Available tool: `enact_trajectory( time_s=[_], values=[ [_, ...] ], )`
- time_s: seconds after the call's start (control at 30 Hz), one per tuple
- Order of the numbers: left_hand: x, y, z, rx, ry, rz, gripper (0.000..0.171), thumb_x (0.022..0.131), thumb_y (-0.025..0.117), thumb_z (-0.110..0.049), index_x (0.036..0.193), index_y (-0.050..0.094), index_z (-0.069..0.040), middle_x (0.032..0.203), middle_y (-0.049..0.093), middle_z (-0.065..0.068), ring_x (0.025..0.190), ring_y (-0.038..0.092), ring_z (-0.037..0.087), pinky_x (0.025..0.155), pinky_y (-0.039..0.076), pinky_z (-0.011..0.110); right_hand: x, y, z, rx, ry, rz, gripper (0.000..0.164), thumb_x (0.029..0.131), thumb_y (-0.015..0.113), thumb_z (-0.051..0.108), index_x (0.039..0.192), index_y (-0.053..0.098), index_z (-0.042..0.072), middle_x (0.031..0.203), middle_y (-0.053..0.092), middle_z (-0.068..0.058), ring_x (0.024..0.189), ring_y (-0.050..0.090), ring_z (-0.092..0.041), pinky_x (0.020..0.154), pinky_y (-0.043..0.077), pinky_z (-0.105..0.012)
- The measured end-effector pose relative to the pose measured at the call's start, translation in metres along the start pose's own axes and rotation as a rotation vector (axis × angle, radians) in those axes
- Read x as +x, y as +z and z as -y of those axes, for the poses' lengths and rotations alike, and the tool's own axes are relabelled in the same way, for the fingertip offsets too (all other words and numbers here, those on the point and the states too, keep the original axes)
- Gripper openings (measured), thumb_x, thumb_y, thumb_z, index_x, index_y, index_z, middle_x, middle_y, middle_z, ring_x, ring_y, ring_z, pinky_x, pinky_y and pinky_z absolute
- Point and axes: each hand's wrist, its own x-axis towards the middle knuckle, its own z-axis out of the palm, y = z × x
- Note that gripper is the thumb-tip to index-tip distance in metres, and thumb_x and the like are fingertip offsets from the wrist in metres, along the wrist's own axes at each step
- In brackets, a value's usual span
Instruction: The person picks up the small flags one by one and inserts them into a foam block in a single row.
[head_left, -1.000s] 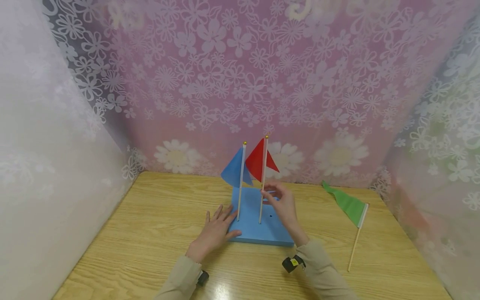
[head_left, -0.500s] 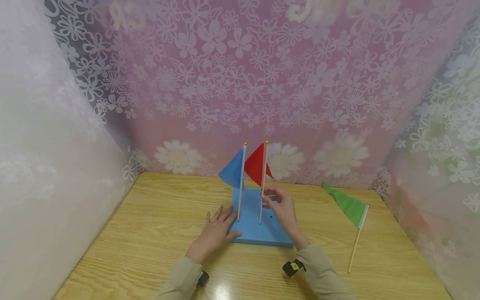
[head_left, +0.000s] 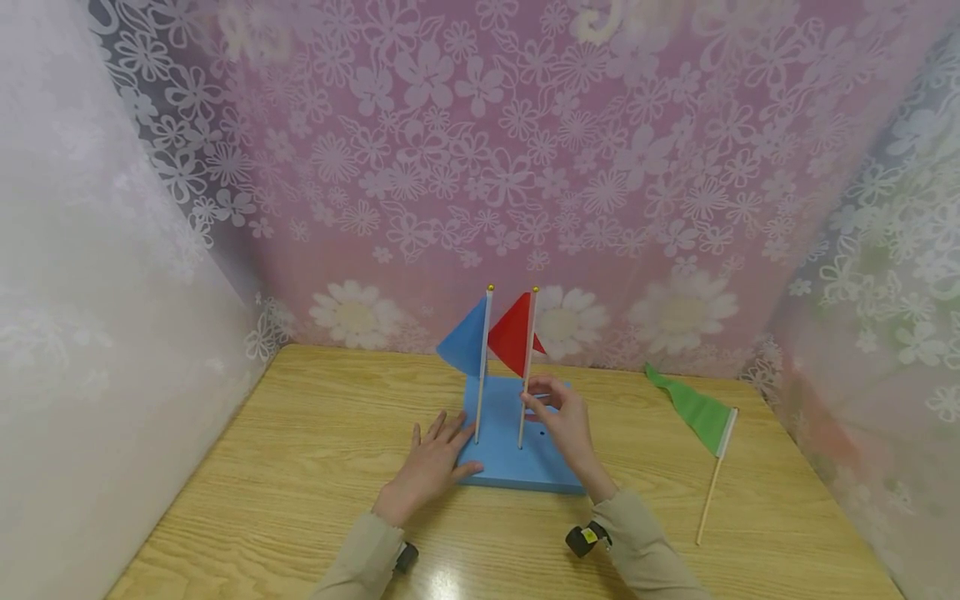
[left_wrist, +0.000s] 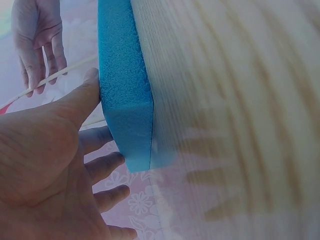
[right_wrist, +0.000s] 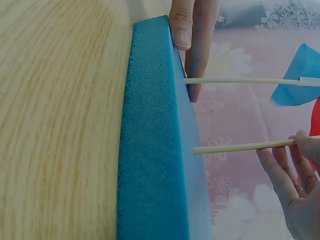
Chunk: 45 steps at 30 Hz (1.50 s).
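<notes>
My right hand [head_left: 566, 421] pinches the wooden stick of a red flag [head_left: 512, 335], whose lower end meets the blue foam board [head_left: 498, 467]. The stick stands nearly upright, its gold bead on top. My left hand [head_left: 427, 467] lies with fingers spread on the board's left edge, thumb on its front corner. A blue flag [head_left: 468, 339] stands upright in the board left of the red one. In the right wrist view, the red flag's stick [right_wrist: 230, 147] meets the board's face, with fingertips and thumb around its upper part.
A green flag [head_left: 697, 412] lies on the wooden table [head_left: 292, 467] to the right of the board. One small dark hole [head_left: 542, 433] shows in the board right of the red flag. Behind the table hangs a pink flowered cloth [head_left: 450, 167].
The red flag has come down a little, its bead now almost level with the blue flag's. My right hand has lowered slightly with it. My left hand stays in place.
</notes>
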Motion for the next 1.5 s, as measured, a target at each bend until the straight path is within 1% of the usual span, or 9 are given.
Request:
enact_trajectory(
  time_s=[0.2, 0.37, 0.47, 0.7, 0.77, 0.87, 1.1, 1.33, 1.5],
  values=[
    [0.000, 0.000, 0.000, -0.002, 0.006, -0.001, 0.068, 0.098, 0.063, -0.046, 0.153, 0.047, -0.010, 0.161, 0.036, 0.017, 0.149, 0.025, 0.049, 0.110, 0.020, 0.078, 0.000, -0.003, 0.003, -0.051, 0.025, 0.011, 0.025, 0.091, 0.076, 0.006, 0.113, 0.070, -0.003, 0.105, 0.072, -0.018, 0.086, 0.073, -0.029, 0.072, 0.062, -0.034],
    [-0.001, 0.001, -0.001, -0.006, 0.003, 0.006, 0.067, 0.099, 0.062, -0.046, 0.153, 0.047, -0.009, 0.161, 0.036, 0.017, 0.149, 0.025, 0.049, 0.110, 0.019, 0.078, -0.001, -0.009, 0.007, -0.073, 0.025, 0.020, 0.024, 0.089, 0.077, 0.006, 0.112, 0.072, 0.000, 0.106, 0.072, -0.020, 0.089, 0.073, -0.034, 0.073, 0.062, -0.037],
    [-0.001, 0.001, -0.002, -0.013, 0.003, 0.004, 0.067, 0.099, 0.063, -0.045, 0.153, 0.047, -0.009, 0.161, 0.036, 0.017, 0.149, 0.025, 0.049, 0.110, 0.019, 0.078, -0.004, -0.012, 0.019, -0.085, 0.020, 0.031, 0.026, 0.091, 0.075, 0.003, 0.116, 0.071, -0.004, 0.109, 0.071, -0.024, 0.092, 0.073, -0.039, 0.075, 0.061, -0.041],
    [-0.001, 0.003, -0.001, -0.015, 0.009, 0.002, 0.067, 0.099, 0.063, -0.044, 0.153, 0.046, -0.009, 0.161, 0.036, 0.018, 0.149, 0.025, 0.048, 0.110, 0.019, 0.078, -0.009, -0.017, 0.033, -0.111, 0.046, 0.046, 0.028, 0.094, 0.072, 0.002, 0.120, 0.069, -0.006, 0.113, 0.071, -0.024, 0.094, 0.072, -0.041, 0.075, 0.061, -0.033],
    [-0.001, 0.003, -0.001, -0.016, 0.010, 0.003, 0.067, 0.099, 0.063, -0.044, 0.153, 0.046, -0.009, 0.161, 0.035, 0.017, 0.149, 0.025, 0.048, 0.110, 0.019, 0.078, -0.011, -0.019, 0.043, -0.110, 0.065, 0.050, 0.028, 0.095, 0.070, 0.001, 0.122, 0.068, -0.007, 0.114, 0.070, -0.025, 0.097, 0.070, -0.046, 0.076, 0.061, -0.035],
    [-0.001, 0.003, -0.001, -0.016, 0.013, 0.002, 0.066, 0.099, 0.062, -0.044, 0.153, 0.046, -0.009, 0.161, 0.035, 0.017, 0.149, 0.024, 0.048, 0.110, 0.019, 0.078, -0.009, -0.026, 0.035, -0.091, 0.064, 0.045, 0.029, 0.097, 0.068, 0.003, 0.124, 0.067, -0.007, 0.116, 0.070, -0.026, 0.099, 0.069, -0.047, 0.078, 0.061, -0.036],
    [-0.001, 0.002, 0.001, -0.023, 0.007, 0.005, 0.067, 0.099, 0.063, -0.045, 0.153, 0.046, -0.009, 0.161, 0.035, 0.017, 0.149, 0.023, 0.048, 0.111, 0.018, 0.078, -0.010, -0.060, 0.011, -0.031, 0.026, -0.001, 0.030, 0.099, 0.068, 0.013, 0.124, 0.067, -0.005, 0.115, 0.070, -0.022, 0.091, 0.074, -0.020, 0.077, 0.061, -0.031],
    [0.000, 0.002, 0.001, -0.018, 0.005, 0.004, 0.068, 0.099, 0.061, -0.046, 0.154, 0.046, -0.009, 0.162, 0.035, 0.017, 0.150, 0.023, 0.047, 0.111, 0.018, 0.078, -0.025, -0.108, 0.003, 0.028, 0.015, -0.054, 0.032, 0.102, 0.063, 0.010, 0.129, 0.063, -0.007, 0.109, 0.074, 0.008, 0.095, 0.073, -0.015, 0.079, 0.061, -0.031],
    [-0.001, 0.002, 0.001, -0.025, 0.004, 0.005, 0.067, 0.099, 0.062, -0.046, 0.153, 0.046, -0.009, 0.162, 0.034, 0.017, 0.150, 0.023, 0.047, 0.111, 0.017, 0.078, -0.039, -0.144, 0.000, 0.075, 0.032, -0.096, 0.030, 0.103, 0.059, 0.007, 0.129, 0.061, -0.008, 0.109, 0.073, 0.007, 0.093, 0.073, -0.014, 0.078, 0.061, -0.031]
  ],
)
